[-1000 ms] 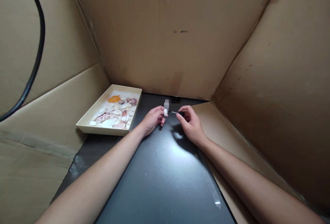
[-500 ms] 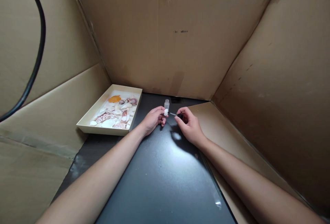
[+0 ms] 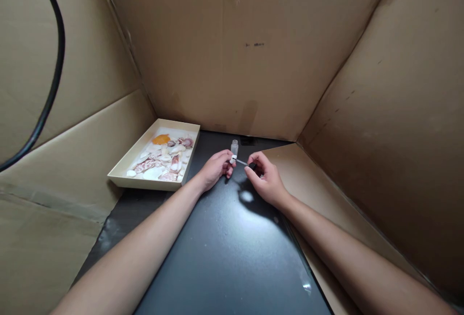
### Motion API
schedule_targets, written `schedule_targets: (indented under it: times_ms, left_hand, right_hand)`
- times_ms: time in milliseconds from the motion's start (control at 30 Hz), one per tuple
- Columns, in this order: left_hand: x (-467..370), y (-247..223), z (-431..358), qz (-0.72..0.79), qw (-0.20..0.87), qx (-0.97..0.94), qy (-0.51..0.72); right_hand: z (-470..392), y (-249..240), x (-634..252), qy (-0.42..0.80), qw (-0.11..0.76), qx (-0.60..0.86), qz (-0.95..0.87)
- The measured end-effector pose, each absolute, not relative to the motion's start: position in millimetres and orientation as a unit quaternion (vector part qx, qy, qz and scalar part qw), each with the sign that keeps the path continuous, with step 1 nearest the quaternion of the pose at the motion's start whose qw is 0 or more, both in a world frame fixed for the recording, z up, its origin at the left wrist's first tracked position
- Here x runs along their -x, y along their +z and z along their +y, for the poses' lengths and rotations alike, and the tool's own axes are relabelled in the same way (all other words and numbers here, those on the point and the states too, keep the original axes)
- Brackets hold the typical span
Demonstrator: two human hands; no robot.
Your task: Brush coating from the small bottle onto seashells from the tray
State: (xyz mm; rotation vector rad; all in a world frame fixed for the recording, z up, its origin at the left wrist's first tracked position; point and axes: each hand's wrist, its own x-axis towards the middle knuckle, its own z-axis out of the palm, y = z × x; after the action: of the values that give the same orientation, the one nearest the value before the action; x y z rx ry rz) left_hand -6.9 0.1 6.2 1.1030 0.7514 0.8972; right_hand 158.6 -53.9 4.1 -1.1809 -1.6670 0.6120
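Over the table (image 3: pixel 217 247), the left hand (image 3: pixel 214 169) pinches a white shell (image 3: pixel 233 159); the right hand (image 3: pixel 266 176) grips a brush (image 3: pixel 241 162) by its black cap (image 3: pixel 253 165).

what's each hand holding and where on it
Left hand: a small white piece, by its left side. Right hand: a thin applicator, by its black cap.

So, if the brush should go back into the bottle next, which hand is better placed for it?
Right, I think. The right hand holds the brush by its black cap, near the open bottle. The left hand is busy holding a white piece.
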Motion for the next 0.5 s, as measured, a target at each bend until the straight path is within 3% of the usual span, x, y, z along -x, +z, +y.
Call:
schedule_targets:
  times_ms: [500]
  left_hand:
    - [6.3,7.6,-0.7,0.341,0.693,-0.494,0.399]
  right_hand:
    - [-53.9,5.4,-158.9,0.218,0.487,0.518,-0.669]
